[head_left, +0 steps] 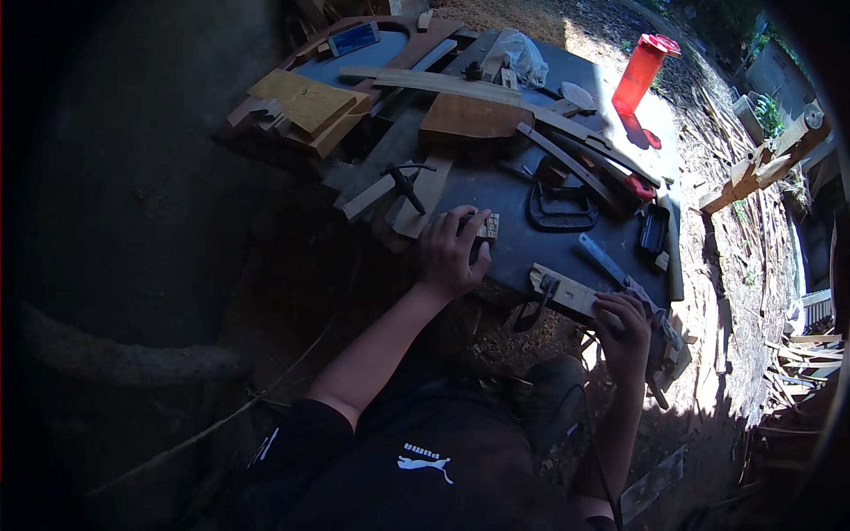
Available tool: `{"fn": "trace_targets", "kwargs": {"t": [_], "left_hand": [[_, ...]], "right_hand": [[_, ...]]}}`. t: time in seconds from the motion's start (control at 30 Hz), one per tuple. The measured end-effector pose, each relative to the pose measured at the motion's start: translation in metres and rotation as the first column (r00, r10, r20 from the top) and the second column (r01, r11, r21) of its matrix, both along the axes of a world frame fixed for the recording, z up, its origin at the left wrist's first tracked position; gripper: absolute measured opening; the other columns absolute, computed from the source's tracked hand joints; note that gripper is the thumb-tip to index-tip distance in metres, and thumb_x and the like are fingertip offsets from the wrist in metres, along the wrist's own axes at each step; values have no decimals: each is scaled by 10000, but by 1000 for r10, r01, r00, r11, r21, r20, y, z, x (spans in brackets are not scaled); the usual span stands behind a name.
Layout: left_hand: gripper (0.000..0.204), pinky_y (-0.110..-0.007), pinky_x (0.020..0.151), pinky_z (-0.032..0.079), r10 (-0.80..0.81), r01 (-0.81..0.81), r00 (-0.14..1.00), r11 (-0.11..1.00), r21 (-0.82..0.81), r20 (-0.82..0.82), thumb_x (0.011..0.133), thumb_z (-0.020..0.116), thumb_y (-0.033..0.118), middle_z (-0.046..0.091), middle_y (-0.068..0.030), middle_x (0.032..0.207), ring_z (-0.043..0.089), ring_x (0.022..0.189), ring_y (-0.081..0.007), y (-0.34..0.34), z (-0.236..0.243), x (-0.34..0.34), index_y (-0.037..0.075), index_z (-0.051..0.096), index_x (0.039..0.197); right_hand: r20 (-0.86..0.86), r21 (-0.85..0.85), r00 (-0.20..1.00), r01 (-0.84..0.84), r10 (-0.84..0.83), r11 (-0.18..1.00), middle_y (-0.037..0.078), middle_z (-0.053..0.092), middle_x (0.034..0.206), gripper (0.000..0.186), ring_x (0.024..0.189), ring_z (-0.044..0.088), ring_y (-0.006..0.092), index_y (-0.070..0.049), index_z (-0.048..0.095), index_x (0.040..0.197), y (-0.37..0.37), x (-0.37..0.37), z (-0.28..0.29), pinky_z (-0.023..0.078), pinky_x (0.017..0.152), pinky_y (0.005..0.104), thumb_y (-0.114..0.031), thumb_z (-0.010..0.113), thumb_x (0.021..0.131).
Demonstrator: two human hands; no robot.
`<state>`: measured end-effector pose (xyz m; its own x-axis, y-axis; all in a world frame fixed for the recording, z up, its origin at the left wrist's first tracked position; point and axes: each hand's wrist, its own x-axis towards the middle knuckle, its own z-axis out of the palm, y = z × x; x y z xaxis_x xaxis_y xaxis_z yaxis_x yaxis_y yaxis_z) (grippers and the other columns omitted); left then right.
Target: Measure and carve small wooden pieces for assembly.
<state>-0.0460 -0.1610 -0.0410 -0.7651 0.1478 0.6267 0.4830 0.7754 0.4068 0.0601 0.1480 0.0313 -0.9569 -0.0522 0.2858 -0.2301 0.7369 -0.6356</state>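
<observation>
My left hand [452, 252] grips a small notched wooden block [487, 226] on the dark tabletop [522, 257], its fingers curled over it. To its right, a pale wooden piece [568, 290] lies at the table's near edge with a metal clamp [542, 301] on its left end. My right hand [624, 327] has its fingers curled onto that piece's right end. A steel ruler [600, 258] lies just beyond it, beside a crumpled pale cloth [664, 326]. A black C-clamp [560, 212] and a small black tray [653, 228] sit farther back.
Long wooden strips [416, 81], a reddish wood block [474, 117], yellowish boards [305, 97], a black-handled tool [409, 190], a phone [354, 38], a plastic bag [518, 57] and a red bottle [637, 75] cover the table's back. A wooden post structure [753, 168] stands at the right.
</observation>
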Motion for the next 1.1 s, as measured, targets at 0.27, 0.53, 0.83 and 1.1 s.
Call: {"fn": "trace_targets", "kwargs": {"t": [0.27, 0.53, 0.83, 1.1], "left_hand": [[524, -408, 841, 490, 2, -3, 997, 1000, -17, -71, 851, 545, 267, 588, -118, 1367, 664, 1005, -246, 0, -10, -1, 120, 654, 1342], [494, -370, 825, 476, -32, 21, 983, 998, -64, -180, 863, 491, 266, 641, -86, 1324, 684, 1019, -204, -4, -13, -3, 146, 698, 1295], [473, -353, 847, 448, -31, 17, 983, 997, -78, -183, 857, 490, 275, 680, -40, 1269, 683, 1019, -178, -4, -18, -3, 175, 730, 1252], [475, -344, 888, 423, -33, 19, 982, 997, -73, -186, 831, 504, 262, 680, -26, 1259, 681, 1020, -162, -4, -20, -2, 181, 730, 1240]], "right_hand": [[-11, 25, 999, 38, -38, 999, 50, 749, 1172, 359, 1167, 635, 286, -67, 736, 1031, 0, -1, -4, 388, 1122, 430, -31, 833, 687], [47, 11, 997, 54, -55, 998, 74, 755, 1129, 354, 1114, 650, 283, -65, 699, 969, -1, -7, -7, 382, 1142, 465, -70, 857, 653], [18, 61, 999, 36, -38, 997, 95, 748, 1090, 344, 1077, 640, 304, -65, 679, 941, 0, -8, -6, 399, 1103, 469, -104, 853, 646], [17, 17, 999, 44, -45, 999, 111, 748, 1091, 326, 1059, 637, 311, -52, 673, 946, 2, -8, -8, 410, 1085, 467, -134, 839, 678]]}}
